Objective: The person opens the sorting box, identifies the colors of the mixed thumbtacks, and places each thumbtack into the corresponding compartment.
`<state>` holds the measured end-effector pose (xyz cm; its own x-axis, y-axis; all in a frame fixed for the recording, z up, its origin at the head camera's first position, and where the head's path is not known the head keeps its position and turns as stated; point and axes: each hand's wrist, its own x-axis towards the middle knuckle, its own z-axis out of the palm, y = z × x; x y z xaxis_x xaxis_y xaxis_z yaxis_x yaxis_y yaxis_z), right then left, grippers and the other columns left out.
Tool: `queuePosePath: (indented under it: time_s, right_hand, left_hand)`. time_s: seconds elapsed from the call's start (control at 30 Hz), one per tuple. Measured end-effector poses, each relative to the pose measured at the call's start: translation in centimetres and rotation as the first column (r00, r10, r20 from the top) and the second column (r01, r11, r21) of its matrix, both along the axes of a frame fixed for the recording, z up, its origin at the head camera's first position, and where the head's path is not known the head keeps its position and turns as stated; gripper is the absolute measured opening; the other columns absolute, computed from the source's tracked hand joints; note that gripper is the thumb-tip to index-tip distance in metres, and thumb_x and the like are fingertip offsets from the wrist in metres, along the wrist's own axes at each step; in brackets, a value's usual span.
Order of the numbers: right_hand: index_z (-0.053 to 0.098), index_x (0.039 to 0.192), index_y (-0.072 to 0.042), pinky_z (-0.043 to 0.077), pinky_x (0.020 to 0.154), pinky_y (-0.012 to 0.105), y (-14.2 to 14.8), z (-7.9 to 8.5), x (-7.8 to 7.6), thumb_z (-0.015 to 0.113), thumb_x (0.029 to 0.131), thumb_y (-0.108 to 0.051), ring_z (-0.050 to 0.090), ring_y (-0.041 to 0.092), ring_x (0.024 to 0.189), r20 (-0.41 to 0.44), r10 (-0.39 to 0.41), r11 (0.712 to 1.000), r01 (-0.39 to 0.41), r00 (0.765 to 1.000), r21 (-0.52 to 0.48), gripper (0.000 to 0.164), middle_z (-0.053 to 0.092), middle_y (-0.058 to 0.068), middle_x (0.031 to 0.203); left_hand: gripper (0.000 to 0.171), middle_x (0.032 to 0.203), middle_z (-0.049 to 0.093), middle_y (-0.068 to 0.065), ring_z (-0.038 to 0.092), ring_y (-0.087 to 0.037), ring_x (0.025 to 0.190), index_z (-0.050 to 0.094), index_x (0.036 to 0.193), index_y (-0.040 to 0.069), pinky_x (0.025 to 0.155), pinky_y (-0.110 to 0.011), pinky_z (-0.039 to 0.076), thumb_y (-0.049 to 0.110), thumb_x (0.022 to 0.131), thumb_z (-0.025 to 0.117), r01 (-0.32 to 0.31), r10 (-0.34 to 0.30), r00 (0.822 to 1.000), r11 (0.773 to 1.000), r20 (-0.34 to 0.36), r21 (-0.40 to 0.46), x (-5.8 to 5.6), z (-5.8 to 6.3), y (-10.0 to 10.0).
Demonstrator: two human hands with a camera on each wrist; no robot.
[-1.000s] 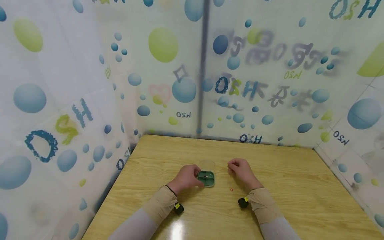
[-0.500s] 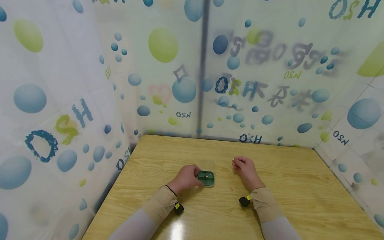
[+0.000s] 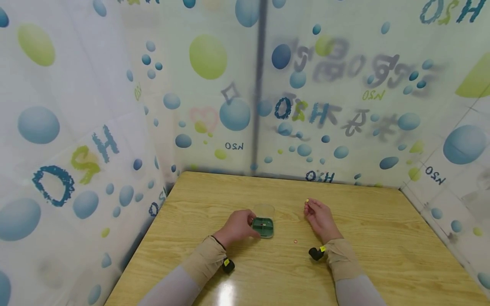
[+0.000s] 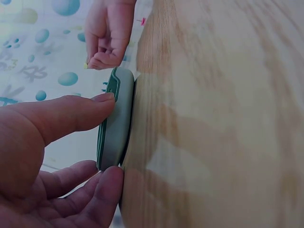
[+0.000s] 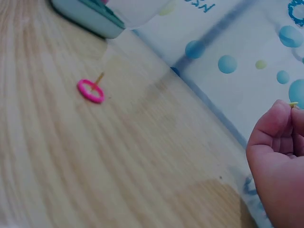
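Note:
My left hand [image 3: 237, 226] grips the left side of a small green pill box [image 3: 268, 232] with thumb and fingers. The box is divided into compartments, and tiny bits show near its divider. Its clear lid [image 3: 264, 210] is tipped back, away from me. To the right, my right hand [image 3: 320, 219] is raised with the palm turned partly up. Between thumb and fingertip it pinches a tiny yellow stud earring [image 5: 293, 104], mostly hidden by the fingers. A pink ring-shaped stud earring [image 5: 90, 91] lies on the table between the hands, its thin post pointing up.
The wooden table [image 3: 363, 238] ends at a patterned curtain [image 3: 214, 127] behind and at both sides. A black wrist camera [image 3: 228, 266] hangs under my left wrist, and another black camera [image 3: 316, 253] sits by my right wrist.
My right hand has moved right, away from the pill box, and turned palm up, bringing the yellow earring into sight. The left hand and box have stayed put.

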<state>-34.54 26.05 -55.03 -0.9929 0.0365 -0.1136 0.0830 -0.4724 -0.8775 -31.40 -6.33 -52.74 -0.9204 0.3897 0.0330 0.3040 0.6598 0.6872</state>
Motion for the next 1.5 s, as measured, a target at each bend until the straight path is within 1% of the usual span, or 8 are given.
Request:
queuePosePath:
  time_s: [0.2,0.47,0.57,0.77,1.0,1.2,1.4,1.5]
  right_hand:
    - [0.057,0.119,-0.007,0.051,0.079,0.018,0.5,0.7,0.0,0.041,0.115,-0.009,0.059,0.007,0.087,0.120,-0.008,0.980,0.031,0.993,-0.194,0.017,0.063,-0.001,0.097]
    - [0.043,0.134,-0.012,0.049,0.078,0.018,1.1,1.0,-0.1,0.038,0.115,-0.010,0.055,0.009,0.087,0.189,0.026,0.908,0.055,0.982,-0.416,0.020,0.058,0.001,0.100]
    - [0.046,0.130,-0.012,0.050,0.078,0.019,1.4,0.9,-0.1,0.041,0.114,-0.010,0.056,0.011,0.086,0.198,0.035,0.848,0.076,0.979,-0.525,0.017,0.059,0.003,0.099]
    - [0.057,0.115,-0.005,0.050,0.078,0.023,2.1,0.5,0.2,0.046,0.112,-0.009,0.058,0.016,0.087,0.191,0.046,0.671,0.111,0.981,-0.733,0.012,0.061,0.009,0.096]
    - [0.055,0.117,-0.005,0.050,0.081,0.025,2.6,0.3,0.5,0.048,0.111,-0.005,0.058,0.020,0.089,0.117,0.093,0.555,0.046,0.989,-0.831,0.009,0.060,0.011,0.099]
    - [0.054,0.117,-0.005,0.050,0.082,0.025,2.6,0.3,0.4,0.048,0.111,-0.005,0.058,0.019,0.089,0.112,0.093,0.577,0.039,0.989,-0.816,0.009,0.060,0.011,0.099]
    - [0.054,0.119,-0.006,0.051,0.080,0.023,2.2,0.8,0.4,0.046,0.112,-0.007,0.058,0.016,0.088,0.169,0.079,0.691,0.069,0.982,-0.720,0.011,0.061,0.009,0.098]
    - [0.053,0.119,-0.007,0.050,0.078,0.021,1.9,1.1,0.3,0.045,0.113,-0.007,0.058,0.014,0.086,0.196,0.072,0.778,0.068,0.978,-0.625,0.010,0.061,0.007,0.096]
  left_hand:
    - [0.060,0.108,0.071,-0.007,0.063,-0.018,0.094,0.072,0.124,0.003,0.085,-0.039,0.056,0.023,0.074,0.099,0.002,-0.002,1.000,1.000,0.012,0.005,0.0,-0.1,0.0]
    - [0.060,0.106,0.072,-0.007,0.063,-0.018,0.093,0.072,0.123,0.003,0.084,-0.038,0.056,0.023,0.073,0.099,0.002,-0.002,1.000,1.000,0.013,0.012,0.0,-0.1,0.0]
    - [0.060,0.106,0.071,-0.007,0.063,-0.018,0.093,0.072,0.123,0.003,0.084,-0.039,0.056,0.023,0.073,0.099,-0.005,0.005,1.000,1.000,0.019,0.012,0.0,-0.1,0.0]
    - [0.059,0.107,0.071,-0.007,0.063,-0.018,0.093,0.072,0.123,0.003,0.084,-0.039,0.056,0.023,0.074,0.098,-0.001,0.001,1.000,1.000,0.018,0.003,0.0,-0.1,0.0]
    - [0.059,0.107,0.070,-0.007,0.061,-0.016,0.089,0.071,0.126,0.002,0.081,-0.037,0.055,0.021,0.076,0.097,0.011,-0.012,0.999,0.999,0.033,0.039,0.2,-0.1,-0.2]
    - [0.059,0.108,0.070,-0.008,0.061,-0.017,0.089,0.070,0.127,0.001,0.082,-0.038,0.055,0.020,0.077,0.096,0.021,-0.023,0.999,0.998,0.034,0.054,0.3,0.1,-0.3]
    - [0.059,0.108,0.070,-0.007,0.061,-0.016,0.090,0.070,0.127,0.002,0.082,-0.038,0.056,0.021,0.077,0.096,0.018,-0.020,0.999,0.999,0.034,0.049,0.2,0.1,-0.3]
    - [0.060,0.107,0.070,-0.007,0.061,-0.016,0.088,0.070,0.127,0.001,0.080,-0.037,0.055,0.021,0.077,0.096,0.021,-0.023,0.999,0.999,0.029,0.039,0.1,-0.1,-0.2]
